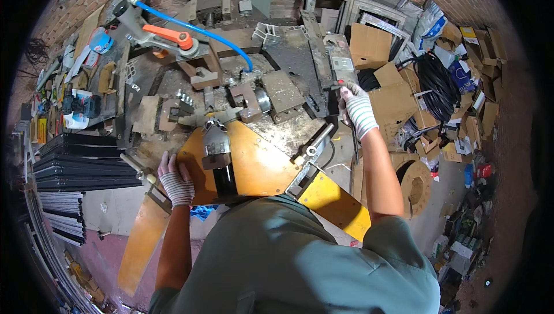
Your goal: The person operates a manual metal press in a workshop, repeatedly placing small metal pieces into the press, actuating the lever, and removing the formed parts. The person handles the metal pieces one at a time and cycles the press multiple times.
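Note:
My left hand [176, 180], in a striped white and grey glove, rests at the left edge of an orange-yellow board [262, 158]. Its fingers are stretched out and hold nothing. Farther right, my right hand [359, 110], gloved the same way, is closed at a small dark switch box [334, 98] with a red button [341, 81]. Part of its grip is hidden. Between my hands, a black and grey cylindrical tool [218, 145] stands over the board. Behind it are a metal block [247, 102] and a flat metal plate [281, 92].
An orange lever [170, 36] and a curved blue hose [202, 30] rise at the back left. Black profiles [81, 164] are stacked at left. Cardboard boxes [392, 103], coiled black cable [438, 77] and a cardboard reel [414, 188] crowd the right. Yellow panels [337, 204] slope down beside me.

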The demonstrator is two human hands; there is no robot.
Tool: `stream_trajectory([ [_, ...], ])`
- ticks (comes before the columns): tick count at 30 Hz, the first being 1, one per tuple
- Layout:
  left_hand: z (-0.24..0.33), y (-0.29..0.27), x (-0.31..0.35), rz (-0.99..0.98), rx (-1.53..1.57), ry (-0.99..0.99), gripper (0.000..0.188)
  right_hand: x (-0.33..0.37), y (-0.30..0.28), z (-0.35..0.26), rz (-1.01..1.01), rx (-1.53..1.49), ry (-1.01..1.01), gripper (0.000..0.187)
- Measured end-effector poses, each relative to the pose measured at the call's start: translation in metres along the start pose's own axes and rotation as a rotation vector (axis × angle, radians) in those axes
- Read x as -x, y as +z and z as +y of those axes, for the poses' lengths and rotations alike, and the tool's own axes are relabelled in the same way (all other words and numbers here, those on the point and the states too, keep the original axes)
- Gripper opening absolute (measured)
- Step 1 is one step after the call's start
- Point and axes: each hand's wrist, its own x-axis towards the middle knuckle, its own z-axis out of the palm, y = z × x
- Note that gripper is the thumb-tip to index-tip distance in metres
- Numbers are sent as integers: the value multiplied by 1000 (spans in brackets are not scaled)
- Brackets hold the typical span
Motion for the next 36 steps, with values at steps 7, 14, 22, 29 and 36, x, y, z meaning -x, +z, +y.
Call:
stream_trajectory([
  [7, 1, -1, -3, -48, -32, -19, 35, -51, -62, 19, 24, 44, 196, 18],
  [14, 8, -4, -7, -86, -49, -21, 36, -62, -70, 35, -28, -2, 323, 12],
  [22, 17, -11, -14, -119, -18, -76, 36, -83, -79, 29, -184, -38, 424, 14],
  [29, 10, -7, -11, -43, -13, -46, 40, -102, -87, 23, -223, 48, 516, 12],
  [36, 11, -7, -9, -59, -42, -69, 41, -102, -91, 31, -219, 105, 496, 21],
])
